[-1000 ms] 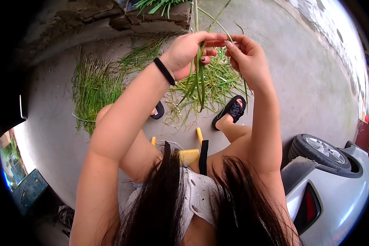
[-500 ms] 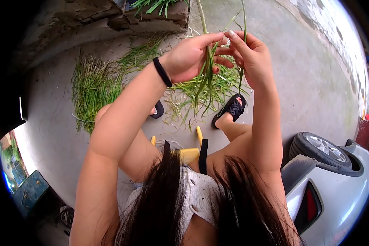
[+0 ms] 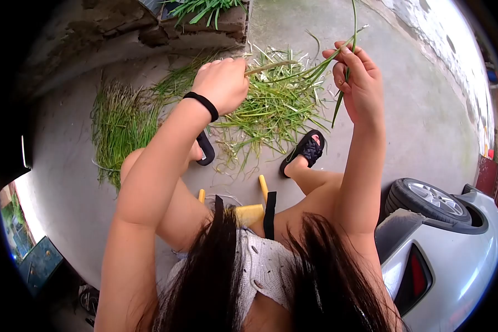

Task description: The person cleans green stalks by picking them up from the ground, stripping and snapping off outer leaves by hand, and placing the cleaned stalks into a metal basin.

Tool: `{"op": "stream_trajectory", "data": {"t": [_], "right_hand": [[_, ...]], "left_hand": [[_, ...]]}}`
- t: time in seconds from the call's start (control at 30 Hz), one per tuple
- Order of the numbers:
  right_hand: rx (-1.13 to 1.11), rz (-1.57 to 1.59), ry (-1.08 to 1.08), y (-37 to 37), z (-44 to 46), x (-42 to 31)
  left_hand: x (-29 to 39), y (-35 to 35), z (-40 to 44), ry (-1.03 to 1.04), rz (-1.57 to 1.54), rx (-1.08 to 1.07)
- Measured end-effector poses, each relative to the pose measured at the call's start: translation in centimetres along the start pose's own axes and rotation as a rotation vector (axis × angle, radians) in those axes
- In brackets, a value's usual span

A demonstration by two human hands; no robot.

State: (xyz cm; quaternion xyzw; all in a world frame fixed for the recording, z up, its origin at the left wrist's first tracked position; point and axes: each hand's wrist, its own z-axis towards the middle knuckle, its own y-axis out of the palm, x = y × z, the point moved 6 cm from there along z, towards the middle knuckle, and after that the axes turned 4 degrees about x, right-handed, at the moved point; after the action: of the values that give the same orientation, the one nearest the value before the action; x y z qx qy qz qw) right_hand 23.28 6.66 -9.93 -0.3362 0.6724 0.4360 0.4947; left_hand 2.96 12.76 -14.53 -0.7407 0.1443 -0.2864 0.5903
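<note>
My left hand point(image 3: 221, 86), with a black band at the wrist, is closed in a fist around the pale end of a long leafy green stalk point(image 3: 268, 67). The stalk stretches sideways toward my right hand point(image 3: 361, 80). There, thumb and fingertips pinch its leaf ends together with a thin green stem point(image 3: 354, 22) that stands upright and pokes out below the palm. Under both hands lies a loose heap of green and whitish trimmings point(image 3: 271, 108) on the concrete. A denser, neatly laid bunch of green stalks point(image 3: 124, 122) rests to the left.
Black sandals point(image 3: 310, 149) are on my feet, and a yellow stool point(image 3: 250, 214) is beneath me. At lower right are a silver car bumper point(image 3: 459, 265) and a wheel point(image 3: 429, 200). A ledge point(image 3: 205, 30) with a leafy plant point(image 3: 205, 11) stands at upper left.
My hands were close together at the stalks and have moved apart, left hand to the left, right hand to the right. The leafy stalk has turned from hanging to stretching sideways between them.
</note>
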Motion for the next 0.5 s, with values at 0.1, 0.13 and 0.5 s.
{"op": "stream_trajectory", "data": {"t": [0.1, 0.13, 0.5], "right_hand": [[-0.04, 0.006, 0.029, 0.4, -0.4, 0.2], [-0.048, 0.015, 0.045, 0.7, -0.5, 0.3], [-0.114, -0.008, 0.142, 3.1, -1.3, 1.9]], "left_hand": [[0.8, -0.8, 0.3, -0.043, -0.729, 0.021], [1.1, -1.1, 0.3, -0.099, -0.855, -0.019], [4.3, -1.5, 0.0, -0.026, -1.456, -0.09]]}}
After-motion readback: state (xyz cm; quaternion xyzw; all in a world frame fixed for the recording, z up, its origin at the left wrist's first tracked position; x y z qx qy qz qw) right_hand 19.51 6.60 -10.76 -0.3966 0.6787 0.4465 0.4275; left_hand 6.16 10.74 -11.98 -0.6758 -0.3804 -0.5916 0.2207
